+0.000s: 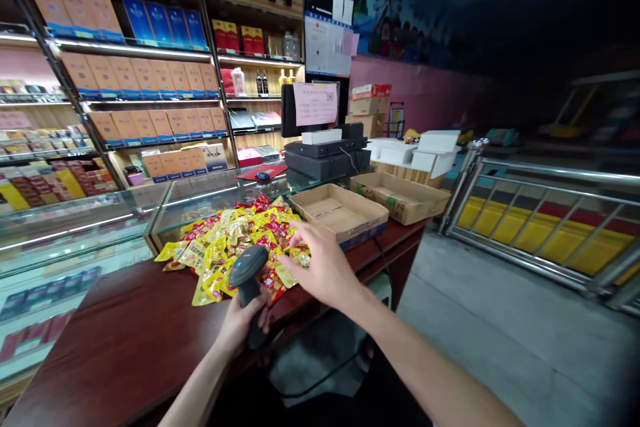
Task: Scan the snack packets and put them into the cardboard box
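A black handheld barcode scanner (249, 267) stands upright in my left hand (241, 321), whose fingers wrap round its handle at the counter's front edge. My right hand (320, 263) reaches over the right side of a heap of small yellow, red and gold packets (225, 240). Its fingers are apart and bent, with the tips close to the packets; nothing shows held between them. The heap lies on the dark red wooden counter (135, 327), partly against a glass case.
Two shallow cardboard boxes, a nearer one (340, 210) and a farther one (400, 197), sit right of the heap. Behind stand a monitor (310, 110) and a cash drawer (320, 163). Shelves of boxes (145, 77) line the back left. A metal railing (540, 213) is at right.
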Action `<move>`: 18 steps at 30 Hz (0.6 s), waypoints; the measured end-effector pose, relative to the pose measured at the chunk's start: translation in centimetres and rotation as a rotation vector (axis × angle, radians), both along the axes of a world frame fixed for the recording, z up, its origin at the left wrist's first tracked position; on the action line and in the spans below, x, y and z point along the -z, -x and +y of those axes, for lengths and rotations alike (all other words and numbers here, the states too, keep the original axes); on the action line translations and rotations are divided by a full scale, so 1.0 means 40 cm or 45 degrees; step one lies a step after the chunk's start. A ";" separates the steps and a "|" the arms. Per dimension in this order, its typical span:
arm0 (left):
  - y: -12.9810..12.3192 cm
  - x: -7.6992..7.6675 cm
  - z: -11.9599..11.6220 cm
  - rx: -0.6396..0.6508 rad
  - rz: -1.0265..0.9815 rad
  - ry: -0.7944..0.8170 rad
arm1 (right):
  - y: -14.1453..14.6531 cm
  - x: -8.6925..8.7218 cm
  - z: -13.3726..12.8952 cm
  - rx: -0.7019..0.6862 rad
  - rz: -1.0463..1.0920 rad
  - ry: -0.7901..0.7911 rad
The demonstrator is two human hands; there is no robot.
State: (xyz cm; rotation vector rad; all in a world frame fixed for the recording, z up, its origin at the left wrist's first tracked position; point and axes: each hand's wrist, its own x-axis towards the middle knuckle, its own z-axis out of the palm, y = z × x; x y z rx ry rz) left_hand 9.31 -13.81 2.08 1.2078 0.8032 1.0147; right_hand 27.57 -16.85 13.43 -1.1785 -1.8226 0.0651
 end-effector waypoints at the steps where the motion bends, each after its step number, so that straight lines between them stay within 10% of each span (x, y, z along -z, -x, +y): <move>1: -0.020 0.000 0.004 -0.053 0.050 -0.034 | 0.006 0.060 0.002 -0.043 0.137 0.218; 6: -0.140 0.014 0.022 -0.192 0.219 -0.460 | 0.049 0.253 0.029 -0.365 0.866 0.773; 16: -0.151 0.004 0.100 0.279 0.691 -0.775 | -0.041 0.302 0.095 -0.131 1.287 0.634; 18: -0.130 -0.014 0.141 0.147 0.962 -0.829 | -0.054 0.325 0.106 -0.040 1.374 0.610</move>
